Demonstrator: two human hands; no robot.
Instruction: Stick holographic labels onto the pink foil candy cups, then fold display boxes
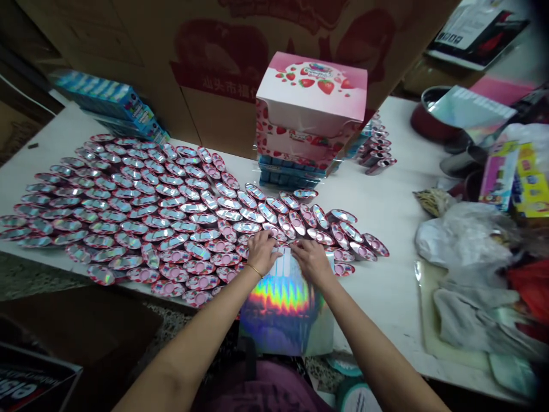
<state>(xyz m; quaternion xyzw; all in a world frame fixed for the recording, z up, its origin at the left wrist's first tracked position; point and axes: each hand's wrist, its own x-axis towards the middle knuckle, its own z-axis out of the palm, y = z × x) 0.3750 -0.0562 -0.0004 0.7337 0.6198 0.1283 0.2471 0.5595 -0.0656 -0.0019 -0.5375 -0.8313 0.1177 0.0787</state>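
Observation:
A shiny rainbow-silver holographic card sheet [281,320] hangs over the table's front edge, close to my body. My left hand [261,252] grips the left side of its far edge with bent fingers. At the right side of that edge, my right hand [313,262] does the same, and its fingertips are partly hidden. Several small oval-topped packs [171,214], pink and red with silvery upper faces, stand crowded on the table just beyond the sheet and far to the left. Some packs [360,250] are right beside my right hand.
A white-pink strawberry box [313,97] is stacked on blue packs [291,171] beyond my hands. Blue boxes [111,103] stand at the back left. A big carton [214,120] walls off the back. Plastic bags [467,234], a grey cloth [467,315] and a pot [433,120] crowd the right.

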